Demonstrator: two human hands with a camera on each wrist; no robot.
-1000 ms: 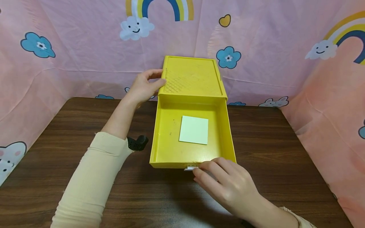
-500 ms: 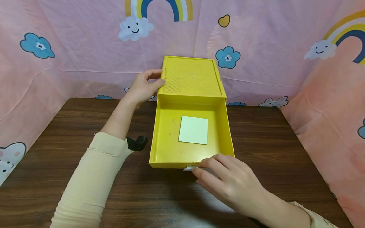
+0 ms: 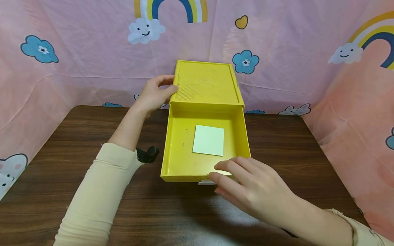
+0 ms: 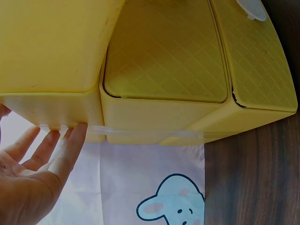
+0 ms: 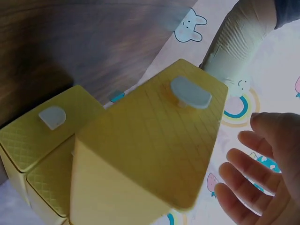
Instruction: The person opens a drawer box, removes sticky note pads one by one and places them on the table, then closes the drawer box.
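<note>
A yellow drawer cabinet (image 3: 212,82) stands at the back of the table with its top drawer (image 3: 180,162) pulled out. A pale green square paper pad (image 3: 208,140) lies flat inside. My left hand (image 3: 155,94) rests against the cabinet's left side, thumb near the top edge; in the left wrist view its fingers (image 4: 70,152) lie fairly straight against the wall. My right hand (image 3: 255,186), fingers loosely bent and holding nothing, hovers over the drawer's front right corner. Beside its fingertips is the white handle (image 3: 205,182). The right wrist view shows this hand (image 5: 269,173) apart from the drawer front (image 5: 154,136).
Lower drawer fronts (image 4: 164,56) sit beneath the pulled-out drawer, one with a white handle (image 5: 52,117). The dark wooden table (image 3: 286,164) extends on both sides. A pink patterned cloth (image 3: 277,41) hangs behind and along the sides.
My right hand has let go of the drawer's handle and risen slightly up and away from it. The left hand, drawer and paper pad stay in place.
</note>
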